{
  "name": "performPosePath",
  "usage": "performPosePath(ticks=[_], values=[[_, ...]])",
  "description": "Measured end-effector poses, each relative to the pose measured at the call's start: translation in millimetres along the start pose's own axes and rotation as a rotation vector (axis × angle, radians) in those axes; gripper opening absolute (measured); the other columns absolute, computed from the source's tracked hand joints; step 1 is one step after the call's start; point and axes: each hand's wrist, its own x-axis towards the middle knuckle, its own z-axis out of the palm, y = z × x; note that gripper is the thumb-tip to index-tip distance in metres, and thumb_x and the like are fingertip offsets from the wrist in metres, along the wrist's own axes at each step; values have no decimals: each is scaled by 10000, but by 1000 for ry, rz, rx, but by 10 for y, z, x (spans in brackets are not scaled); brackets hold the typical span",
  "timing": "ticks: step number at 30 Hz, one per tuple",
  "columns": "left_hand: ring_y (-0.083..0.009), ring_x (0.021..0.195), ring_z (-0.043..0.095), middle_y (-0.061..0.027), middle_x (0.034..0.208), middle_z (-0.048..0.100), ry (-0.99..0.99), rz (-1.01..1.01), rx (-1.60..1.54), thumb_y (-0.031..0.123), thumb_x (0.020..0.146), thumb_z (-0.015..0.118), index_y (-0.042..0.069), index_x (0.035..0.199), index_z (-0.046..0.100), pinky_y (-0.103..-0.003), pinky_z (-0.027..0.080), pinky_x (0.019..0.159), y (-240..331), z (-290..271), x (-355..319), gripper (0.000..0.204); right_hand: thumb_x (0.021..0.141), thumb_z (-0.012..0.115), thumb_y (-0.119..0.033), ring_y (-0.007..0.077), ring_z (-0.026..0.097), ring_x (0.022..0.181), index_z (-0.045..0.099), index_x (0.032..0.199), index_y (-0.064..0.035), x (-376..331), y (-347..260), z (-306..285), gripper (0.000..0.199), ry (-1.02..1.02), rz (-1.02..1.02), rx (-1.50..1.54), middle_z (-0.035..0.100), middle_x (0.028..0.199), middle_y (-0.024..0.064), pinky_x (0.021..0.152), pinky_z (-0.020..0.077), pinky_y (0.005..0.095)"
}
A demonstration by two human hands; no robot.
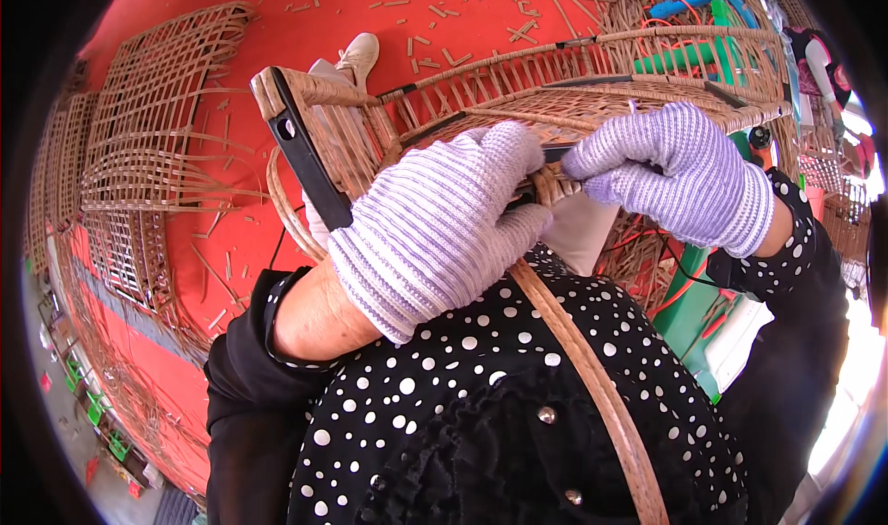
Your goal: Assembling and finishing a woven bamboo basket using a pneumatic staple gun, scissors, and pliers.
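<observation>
A half-woven wicker frame (pixel 555 86) with a black metal bar (pixel 310 169) rests across my lap. My left hand (pixel 435 229), in a pale purple knitted glove, grips the frame's near edge beside the bar. My right hand (pixel 680 178), gloved the same, pinches a thin cane strand (pixel 550 187) at the woven edge, close to the left hand's fingertips. A long flat cane strip (pixel 592 377) runs from under my left hand down over my black dotted blouse.
Woven wicker panels (pixel 148 146) lie on the red floor mat (pixel 388 16) to the left, with cane offcuts scattered around. A white shoe (pixel 359 55) shows beyond the frame. Green and blue objects (pixel 703 62) and more wicker pieces crowd the right side.
</observation>
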Motion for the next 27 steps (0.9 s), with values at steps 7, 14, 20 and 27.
performPosePath(ticks=[7,14,20,27], values=[[-263,803,647,-148,829,639,-11,-20,3,160,737,693,-16,986,559,-326,502,734,10,-1,-3,334,772,617,-72,207,635,806,647,896,11,41,15,9,152,10,-52,21,655,847,117,761,496,291],[-266,810,647,-157,839,640,-21,-33,-13,179,745,692,-16,979,563,-325,502,729,4,-13,7,330,760,656,-59,182,643,832,650,909,10,202,-66,-152,164,-137,-44,-10,669,877,113,782,496,289],[-277,845,644,-160,862,646,-17,-38,19,196,747,691,-14,990,573,-340,500,747,-48,19,-24,342,680,639,-128,249,627,696,673,782,-83,488,-581,-161,117,-330,-83,-801,637,714,102,649,492,357],[-276,859,641,-146,877,645,15,32,29,184,738,697,0,998,589,-336,501,752,35,3,21,336,712,614,-119,232,605,657,646,853,-16,394,-271,-301,178,-348,138,-85,616,697,118,632,477,297]])
